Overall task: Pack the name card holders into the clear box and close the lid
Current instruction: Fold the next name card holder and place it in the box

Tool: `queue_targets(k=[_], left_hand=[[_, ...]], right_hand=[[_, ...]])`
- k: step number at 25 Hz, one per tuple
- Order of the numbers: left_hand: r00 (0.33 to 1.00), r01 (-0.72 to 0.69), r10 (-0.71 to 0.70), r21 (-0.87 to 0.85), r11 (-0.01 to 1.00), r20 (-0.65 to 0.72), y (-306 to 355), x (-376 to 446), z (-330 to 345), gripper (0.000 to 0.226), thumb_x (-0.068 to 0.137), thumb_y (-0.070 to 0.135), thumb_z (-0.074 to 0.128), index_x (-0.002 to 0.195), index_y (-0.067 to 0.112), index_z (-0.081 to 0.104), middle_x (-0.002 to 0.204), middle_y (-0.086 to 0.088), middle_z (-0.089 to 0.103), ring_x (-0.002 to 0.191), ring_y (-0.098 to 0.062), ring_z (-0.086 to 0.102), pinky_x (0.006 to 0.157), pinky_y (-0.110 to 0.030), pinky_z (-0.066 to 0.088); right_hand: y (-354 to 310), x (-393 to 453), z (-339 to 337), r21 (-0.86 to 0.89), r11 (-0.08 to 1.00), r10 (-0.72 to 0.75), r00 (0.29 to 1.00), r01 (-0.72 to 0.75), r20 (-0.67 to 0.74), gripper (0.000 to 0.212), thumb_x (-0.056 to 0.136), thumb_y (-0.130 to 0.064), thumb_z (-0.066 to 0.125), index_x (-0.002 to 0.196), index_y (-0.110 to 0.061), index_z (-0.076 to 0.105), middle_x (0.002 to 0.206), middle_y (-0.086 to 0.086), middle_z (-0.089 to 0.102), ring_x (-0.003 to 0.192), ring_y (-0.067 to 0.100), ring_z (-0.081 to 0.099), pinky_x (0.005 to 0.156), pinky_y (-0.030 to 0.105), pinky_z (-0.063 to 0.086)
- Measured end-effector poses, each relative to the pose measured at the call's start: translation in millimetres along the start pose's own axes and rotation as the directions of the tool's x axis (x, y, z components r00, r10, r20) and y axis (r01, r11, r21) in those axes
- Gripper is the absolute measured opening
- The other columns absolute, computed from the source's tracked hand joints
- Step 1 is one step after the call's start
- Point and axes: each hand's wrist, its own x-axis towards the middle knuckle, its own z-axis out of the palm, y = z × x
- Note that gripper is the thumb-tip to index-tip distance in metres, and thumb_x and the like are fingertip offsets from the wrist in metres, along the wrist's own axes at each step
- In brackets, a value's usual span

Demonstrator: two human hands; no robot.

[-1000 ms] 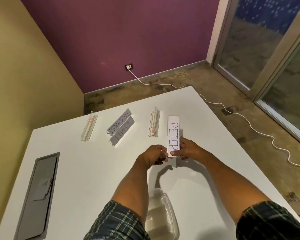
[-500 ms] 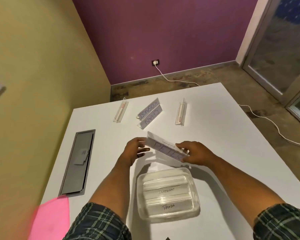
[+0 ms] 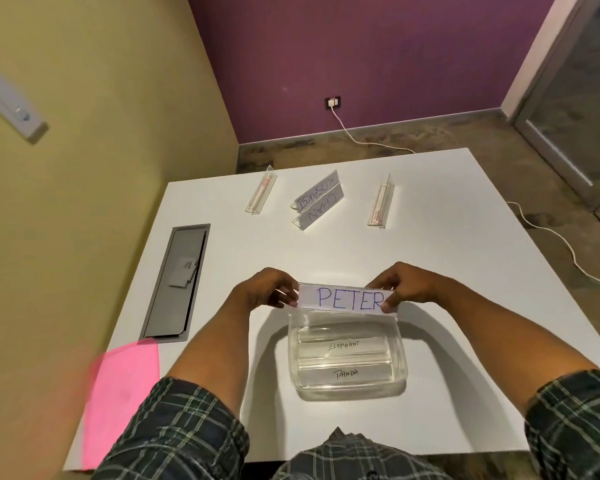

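The clear name card holder reading PETER (image 3: 343, 297) is held level by its two ends just above the far rim of the clear box (image 3: 400, 382). My left hand (image 3: 262, 287) pinches its left end and my right hand (image 3: 407, 284) pinches its right end. Inside the box lie two holders, labelled ELEPHANT (image 3: 343, 345) and PANDA (image 3: 345, 373). Farther back on the white table (image 3: 465, 271) stand the KOSAKSI holder (image 3: 315, 195) and the CHAN holder (image 3: 321, 210), touching each other, with a clear holder (image 3: 262, 195) to their left and another (image 3: 380, 204) to their right. No lid is in view.
A grey cable hatch (image 3: 177, 282) is set into the table at the left. A pink sheet (image 3: 122, 393) lies at the near left corner. A white cable (image 3: 551, 233) runs across the floor on the right. Yellow wall stands close on the left.
Both hands turned the PETER holder from pointing away to lying crosswise and brought it nearer, over the box's far edge. The camera tilted down, so the box shows fully.
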Motion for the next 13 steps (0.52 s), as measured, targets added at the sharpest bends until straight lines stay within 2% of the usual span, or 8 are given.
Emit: queue_targets(k=[2, 5, 6, 10, 13], left_hand=[[1.0, 0.005, -0.004, 0.069, 0.998, -0.009, -2, -2, 0, 0.026, 0.084, 0.013, 0.057, 0.103, 0.001, 0.07, 0.094, -0.014, 0.072, 0.086, -0.031, 0.072, 0.067, -0.028, 0.047], [0.999, -0.025, 0.033, 0.223, 0.974, -0.031, -1, -3, 5, 0.043, 0.075, 0.029, 0.064, 0.108, 0.002, 0.073, 0.091, -0.007, 0.075, 0.078, -0.023, 0.071, 0.071, -0.03, 0.045], [0.999, -0.04, 0.049, 0.283, 0.958, -0.022, 0, -3, 8, 0.043, 0.072, 0.031, 0.065, 0.105, 0.005, 0.075, 0.093, -0.006, 0.077, 0.075, -0.02, 0.069, 0.07, -0.03, 0.043], [0.999, -0.052, 0.046, 0.478, 0.877, 0.024, -5, -2, 16, 0.026, 0.066, 0.025, 0.073, 0.085, 0.009, 0.081, 0.095, 0.001, 0.078, 0.073, -0.015, 0.065, 0.057, -0.026, 0.034], [0.996, -0.07, 0.024, 0.548, 0.833, 0.09, -13, 3, 22, 0.019, 0.069, 0.019, 0.082, 0.088, 0.012, 0.083, 0.097, -0.003, 0.079, 0.082, -0.015, 0.066, 0.064, -0.031, 0.045]], right_hand=[[1, -3, 1, 0.061, 0.998, -0.005, 0.998, 0.001, 0.068, 0.049, 0.071, -0.003, 0.084, 0.115, -0.021, 0.077, 0.102, -0.001, 0.079, 0.094, 0.015, 0.072, 0.095, 0.034, 0.053], [2, -4, 8, 0.036, 0.999, 0.005, 0.995, -0.009, 0.105, 0.045, 0.072, -0.006, 0.085, 0.114, -0.02, 0.077, 0.101, -0.003, 0.079, 0.094, 0.012, 0.072, 0.094, 0.031, 0.053], [2, -4, 9, 0.02, 1.0, 0.009, 0.994, -0.011, 0.105, 0.045, 0.072, -0.007, 0.086, 0.114, -0.021, 0.077, 0.1, -0.004, 0.079, 0.095, 0.013, 0.072, 0.094, 0.031, 0.053], [-1, -6, 16, -0.101, 0.995, 0.038, 0.991, -0.026, 0.125, 0.043, 0.071, -0.013, 0.086, 0.11, -0.028, 0.078, 0.095, -0.011, 0.079, 0.096, 0.015, 0.073, 0.087, 0.027, 0.053], [-3, -7, 23, -0.205, 0.978, 0.055, 0.991, -0.029, 0.124, 0.043, 0.069, -0.017, 0.085, 0.108, -0.034, 0.078, 0.091, -0.016, 0.078, 0.091, 0.012, 0.071, 0.08, 0.023, 0.051]])
